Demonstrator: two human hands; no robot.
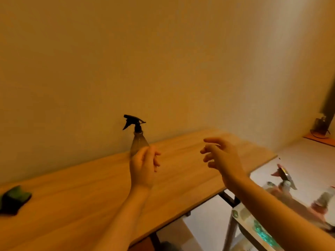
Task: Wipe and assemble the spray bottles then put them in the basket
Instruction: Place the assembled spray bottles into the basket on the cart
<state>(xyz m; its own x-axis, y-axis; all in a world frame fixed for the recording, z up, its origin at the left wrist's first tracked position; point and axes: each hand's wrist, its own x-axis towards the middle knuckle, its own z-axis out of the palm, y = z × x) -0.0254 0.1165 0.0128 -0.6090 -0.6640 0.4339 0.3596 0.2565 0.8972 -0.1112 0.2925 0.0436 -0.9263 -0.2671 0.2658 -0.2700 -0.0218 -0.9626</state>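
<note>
My left hand [143,167] is raised above the table [87,201], fingers curled round the lower body of a bottle [138,142]. The bottle is clear and stands nearly upright in my grip, leaning a little to the left. Its black sprayer [133,121] is fitted on the neck, with the nozzle and trigger pointing left. Only the base of the bottle is hidden behind my fingers.

My right hand [220,156] hovers to the right of the bottle, well apart from it. Its fingers are spread and loosely bent, pointing left, and it holds nothing. My right forearm runs down to the lower right corner of the view.

Below both hands lies the wooden table, its long far edge against a plain wall [163,60]. On the table at the far left lies a dark green cloth [13,199], crumpled, well apart from my hands.

Off the right end of the table, lower down, sits a basket [257,229] with a pale rim. Inside it I can make out 1 bottle with a pink sprayer [282,175], and other blurred shapes that I cannot tell apart. My right forearm crosses in front of part of the basket. The floor [299,156] past it is pale.
</note>
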